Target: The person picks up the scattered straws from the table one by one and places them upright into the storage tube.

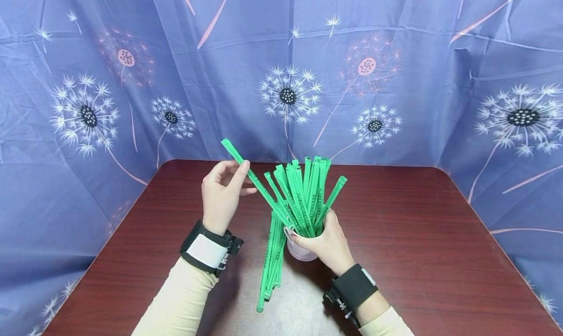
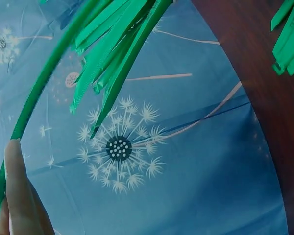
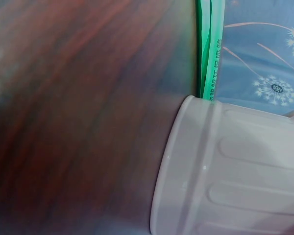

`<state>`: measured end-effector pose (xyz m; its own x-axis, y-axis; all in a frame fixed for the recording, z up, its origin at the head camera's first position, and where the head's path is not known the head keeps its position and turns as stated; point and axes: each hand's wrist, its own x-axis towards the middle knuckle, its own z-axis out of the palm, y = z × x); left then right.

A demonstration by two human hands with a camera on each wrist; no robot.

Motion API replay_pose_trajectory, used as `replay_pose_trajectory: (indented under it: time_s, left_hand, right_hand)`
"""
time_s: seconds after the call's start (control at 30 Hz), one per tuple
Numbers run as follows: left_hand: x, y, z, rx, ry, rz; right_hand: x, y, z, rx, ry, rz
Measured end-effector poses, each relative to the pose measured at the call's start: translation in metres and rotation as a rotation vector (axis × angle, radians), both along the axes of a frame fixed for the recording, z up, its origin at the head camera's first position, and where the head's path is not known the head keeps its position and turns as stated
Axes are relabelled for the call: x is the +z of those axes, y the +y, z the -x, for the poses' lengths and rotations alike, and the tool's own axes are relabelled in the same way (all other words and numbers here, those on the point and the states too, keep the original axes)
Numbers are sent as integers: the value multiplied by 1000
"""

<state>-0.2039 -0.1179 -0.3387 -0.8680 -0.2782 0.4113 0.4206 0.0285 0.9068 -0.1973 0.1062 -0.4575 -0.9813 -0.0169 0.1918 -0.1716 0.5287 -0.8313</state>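
Note:
My left hand [image 1: 226, 188] pinches one green-wrapped straw [image 1: 259, 184] between thumb and fingers, and the straw slants down to the right. Its lower end is at the rim of a pale ribbed plastic cup [image 1: 302, 252]; whether it is inside the rim I cannot tell. My right hand [image 1: 333, 245] grips the cup around its upper part. A thick bunch of green-wrapped straws [image 1: 308, 194] stands fanned out in the cup. In the left wrist view the left fingers [image 2: 18, 191] press on the held straw [image 2: 39, 93]. The right wrist view shows the cup's ribbed side [image 3: 245, 171] close up.
Left of the cup, several more green-wrapped straws [image 1: 271, 262] lie loosely together on the dark red wooden table [image 1: 418, 238]. A blue cloth with dandelion prints [image 1: 246, 67] hangs behind the table and at both sides.

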Motion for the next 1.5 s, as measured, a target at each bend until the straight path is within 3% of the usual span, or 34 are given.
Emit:
replay_pose_trajectory:
  time_s: [0.13, 0.67, 0.93, 1.23, 1.37, 1.5]
  left_hand:
    - [-6, 7, 1, -17, -17, 13]
    - [-39, 29, 5, -39, -137, 229]
    - [-51, 33, 6, -33, -188, 362]
    - [-65, 34, 6, -71, -220, 457]
    - [-69, 35, 6, -83, -226, 530]
    - [-78, 33, 6, -41, -244, 687]
  right_hand:
    - [-1, 0, 0, -6, 5, -4]
    - [3, -1, 1, 2, 1, 33]
    - [2, -1, 0, -1, 1, 29]
    - [0, -1, 0, 9, 1, 32]
    - [0, -1, 1, 12, 10, 28]
    - [-1, 0, 1, 9, 16, 26]
